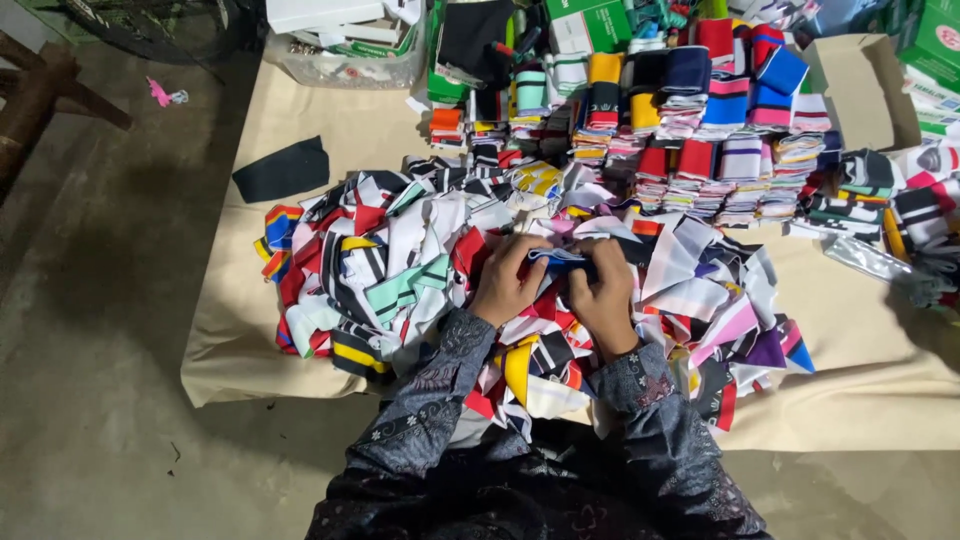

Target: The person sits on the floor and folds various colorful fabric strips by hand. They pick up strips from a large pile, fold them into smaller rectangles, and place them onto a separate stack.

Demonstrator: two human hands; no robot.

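Most of the small blue cloth piece [556, 259] is hidden by fingers, so its full shape is hard to see. The big heap of striped scraps [400, 270] covers much of the tan sheet [240, 330]. The folded stacks [690, 120] at the back blur together. Boxes [940, 50] are cut off at the top edge.

Both arms reach forward in dark patterned sleeves. The left hand [508, 284] and right hand [606, 296] sit close together above the heap. The fingers of each hand curl tight and pinch the blue cloth piece between them, right over the middle of the heap.
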